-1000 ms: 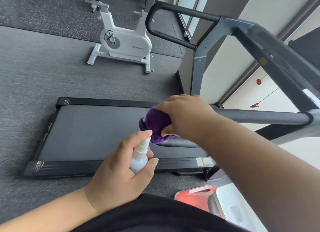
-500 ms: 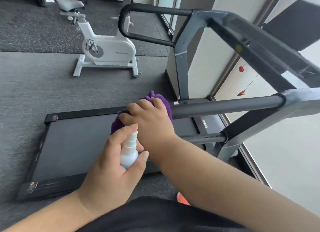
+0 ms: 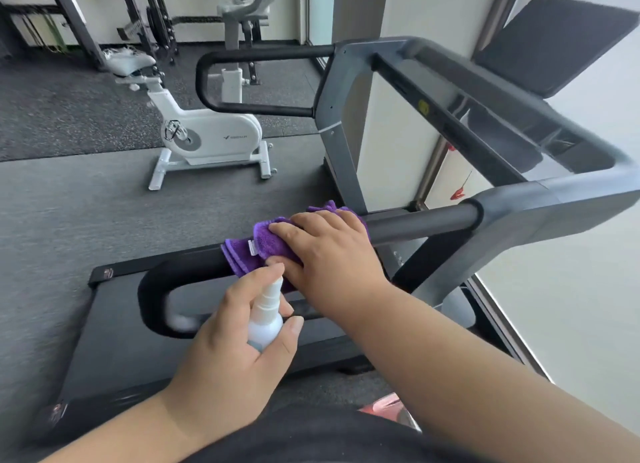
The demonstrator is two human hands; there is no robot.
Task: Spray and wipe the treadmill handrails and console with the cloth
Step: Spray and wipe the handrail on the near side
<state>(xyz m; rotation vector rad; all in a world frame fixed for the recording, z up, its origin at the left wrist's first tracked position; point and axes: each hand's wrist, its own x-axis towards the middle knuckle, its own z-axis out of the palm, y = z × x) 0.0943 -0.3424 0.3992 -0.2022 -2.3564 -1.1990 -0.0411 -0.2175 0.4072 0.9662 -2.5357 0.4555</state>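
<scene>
Right hand (image 3: 329, 251) clamps purple cloth (image 3: 258, 243) round near handrail (image 3: 419, 222); bare rail runs on right to console frame (image 3: 540, 213). Left hand (image 3: 232, 355) grips spray bottle (image 3: 265, 319), forefinger on top.

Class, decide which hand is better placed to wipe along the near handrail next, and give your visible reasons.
Right. The right hand holds the purple cloth on the near handrail; the left hand grips the spray bottle, below the rail.

The right hand (image 3: 332, 255) lies palm down, fingers curled over the cloth (image 3: 263, 241), its forearm reaching in from the lower right. The left hand (image 3: 232, 355) grips the spray bottle (image 3: 265, 322), index finger on its top, thumb alongside.
</scene>
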